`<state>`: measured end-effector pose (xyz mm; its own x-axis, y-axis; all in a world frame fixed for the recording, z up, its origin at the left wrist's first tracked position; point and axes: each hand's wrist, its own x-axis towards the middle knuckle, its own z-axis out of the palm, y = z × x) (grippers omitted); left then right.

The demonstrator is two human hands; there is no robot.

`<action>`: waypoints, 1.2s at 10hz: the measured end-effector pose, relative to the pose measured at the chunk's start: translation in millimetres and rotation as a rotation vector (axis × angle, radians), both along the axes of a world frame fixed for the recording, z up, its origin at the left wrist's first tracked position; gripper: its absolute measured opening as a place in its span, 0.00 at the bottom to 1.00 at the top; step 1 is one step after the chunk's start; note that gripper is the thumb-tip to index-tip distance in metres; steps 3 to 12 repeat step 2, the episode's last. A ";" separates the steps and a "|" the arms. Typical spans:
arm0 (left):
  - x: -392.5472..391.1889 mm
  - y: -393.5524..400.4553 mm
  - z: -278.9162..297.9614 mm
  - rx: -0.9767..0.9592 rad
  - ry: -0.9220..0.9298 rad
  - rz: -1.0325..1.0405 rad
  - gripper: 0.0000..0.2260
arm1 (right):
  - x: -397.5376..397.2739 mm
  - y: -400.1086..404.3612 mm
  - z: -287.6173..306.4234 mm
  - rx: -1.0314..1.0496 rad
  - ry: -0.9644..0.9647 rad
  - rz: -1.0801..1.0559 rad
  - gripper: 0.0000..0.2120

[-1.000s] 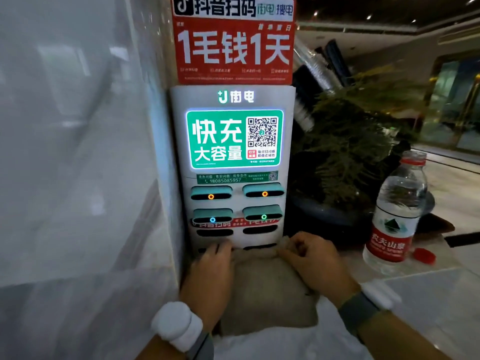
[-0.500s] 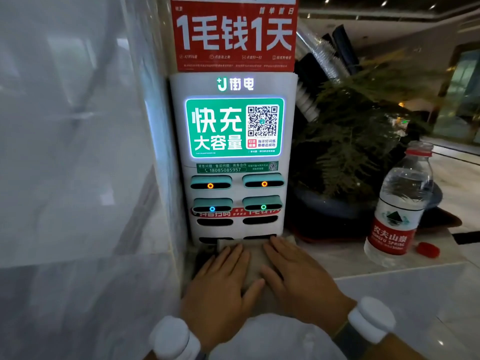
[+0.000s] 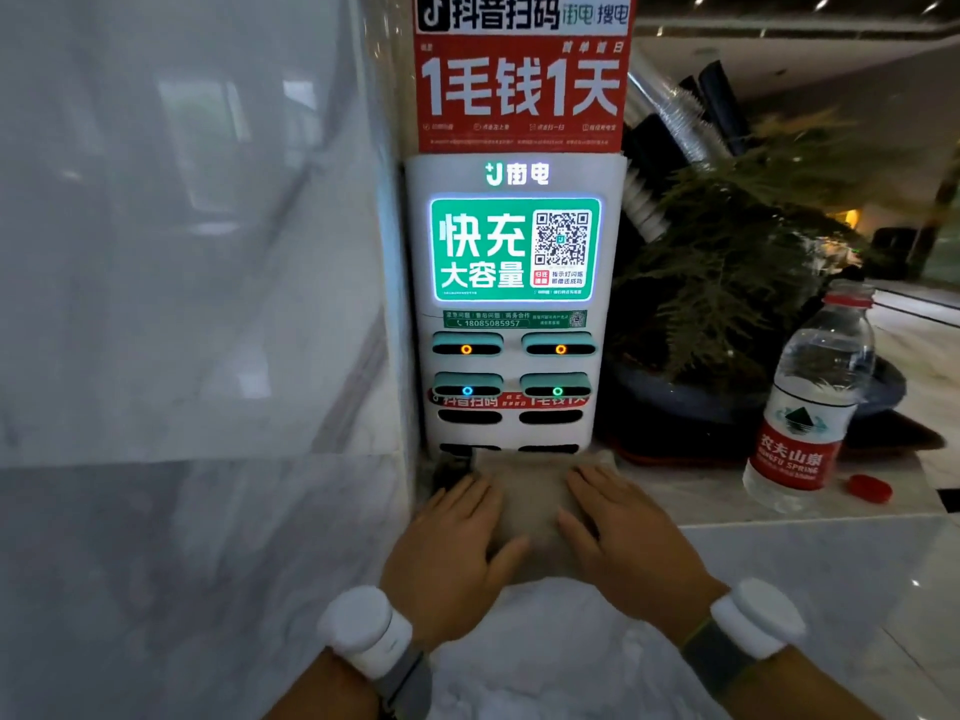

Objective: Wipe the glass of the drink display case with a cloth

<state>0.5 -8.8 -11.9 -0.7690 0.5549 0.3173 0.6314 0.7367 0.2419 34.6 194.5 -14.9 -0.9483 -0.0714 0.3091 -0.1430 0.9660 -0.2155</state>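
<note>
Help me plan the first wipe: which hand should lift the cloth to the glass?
Probably the left hand: it lies flat on the cloth, nearest the glass on that side. The right hand is farther.

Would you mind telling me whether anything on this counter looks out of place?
The water bottle stands uncapped, and its red cap lies loose on the counter just to its right. Both hands, left and right, lie flat on the cloth.

Room light: dim, small ceiling spots (image 3: 826,3) top right
Brightest source: glowing green screen (image 3: 514,249) with a pale halo
Glare: hazy reflections across the marble wall (image 3: 182,252)
Sharpness: soft overall, plant (image 3: 727,262) murky
Edges: wide-angle bending at borders
</note>
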 end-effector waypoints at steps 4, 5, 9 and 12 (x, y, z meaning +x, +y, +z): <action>47.6 -66.1 -11.3 0.253 -0.146 -0.109 0.18 | 41.9 -30.6 -14.4 -0.046 0.040 -0.149 0.30; 47.6 -66.1 -11.3 0.253 -0.146 -0.109 0.18 | 41.9 -30.6 -14.4 -0.046 0.040 -0.149 0.30; 47.6 -66.1 -11.3 0.253 -0.146 -0.109 0.18 | 41.9 -30.6 -14.4 -0.046 0.040 -0.149 0.30; 47.6 -66.1 -11.3 0.253 -0.146 -0.109 0.18 | 41.9 -30.6 -14.4 -0.046 0.040 -0.149 0.30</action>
